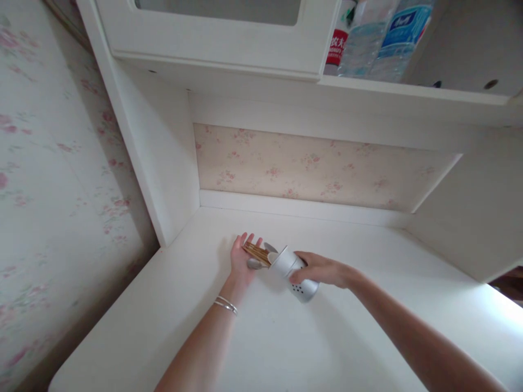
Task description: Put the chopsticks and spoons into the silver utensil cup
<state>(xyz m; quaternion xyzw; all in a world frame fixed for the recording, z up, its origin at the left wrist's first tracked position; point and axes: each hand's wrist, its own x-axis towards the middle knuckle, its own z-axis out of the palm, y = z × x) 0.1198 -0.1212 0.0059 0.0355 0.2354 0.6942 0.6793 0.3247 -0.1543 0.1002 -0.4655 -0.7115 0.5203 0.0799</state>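
My right hand [314, 268] is wrapped round a silver utensil holder [295, 275] with small holes in its side. The holder is tilted, its mouth facing up and left. Wooden chopsticks [257, 252] and metal spoons [254, 264] stick out of that mouth over my left hand [240, 258]. The left palm is turned up beneath their ends, its fingers stretched out and apart. Whether the utensils rest on the palm I cannot tell. A silver bracelet [226, 305] circles my left wrist.
Below both hands spreads a white tabletop [261, 348]. A white cabinet [220, 49] overhangs it, with plastic bottles [363, 43] on its open shelf at the upper right. White side panels [163, 147] and flowered wallpaper [286, 163] bound the space.
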